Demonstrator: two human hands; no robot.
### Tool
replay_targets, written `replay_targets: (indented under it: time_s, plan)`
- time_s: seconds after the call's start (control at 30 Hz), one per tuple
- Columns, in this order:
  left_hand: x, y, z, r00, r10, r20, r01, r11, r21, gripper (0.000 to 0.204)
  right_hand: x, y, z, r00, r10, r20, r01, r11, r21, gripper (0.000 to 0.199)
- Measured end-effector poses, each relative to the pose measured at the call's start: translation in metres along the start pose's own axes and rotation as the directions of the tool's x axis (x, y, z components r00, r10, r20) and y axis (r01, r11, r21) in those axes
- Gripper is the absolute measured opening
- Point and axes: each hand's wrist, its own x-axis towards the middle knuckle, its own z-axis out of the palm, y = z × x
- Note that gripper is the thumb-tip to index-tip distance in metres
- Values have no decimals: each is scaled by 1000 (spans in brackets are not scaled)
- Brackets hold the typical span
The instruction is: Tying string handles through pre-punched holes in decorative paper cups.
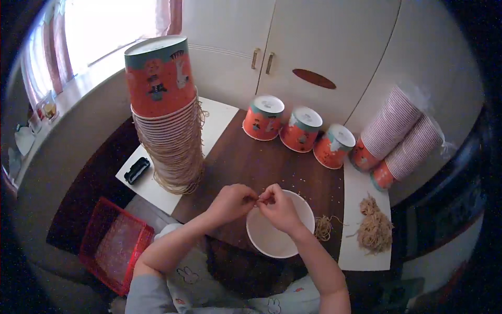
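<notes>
Head view: both hands, L hand (pixel 230 203) & R hand (pixel 278 209), meet fingertip to fingertip over white cup (pixel 261 235) at counter (pixel 251 162) near edge, pinching sth too small to tell. Tall cup stack (pixel 167 115) at left edge; rubber band pile (pixel 374 230) at right.

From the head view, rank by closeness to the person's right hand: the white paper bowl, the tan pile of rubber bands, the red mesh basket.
1. White paper bowl, directly under the right hand.
2. Tan pile of rubber bands, to its right on the white board.
3. Red mesh basket, far left, on the floor.
</notes>
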Motion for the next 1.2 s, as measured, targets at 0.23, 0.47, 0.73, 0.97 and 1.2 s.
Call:
replay_targets:
  time_s: [0.23,0.47,0.73,0.97,1.2]
  plan:
    - [-1,-2,1,999,42,-15,-41,998,52,16,1,-1,-1,999,-40,-20,40,999,5,20]
    - [0,1,0,999,-18,-39,17,1000,-16,21,1,-1,-1,997,-74,-30,71,994,-86,21]
    - [2,5,-16,991,-66,120,94,964,-247,23,1,-3,-1,991,-133,-23,131,988,-76,21]
    - [4,-24,-4,993,-29,113,88,823,-562,29,4,-3,2,994,-111,-7,110,992,-69,20]
    - [10,-30,-10,933,-45,357,302,639,-707,31,3,-4,3,992,-122,28,123,991,-58,19]
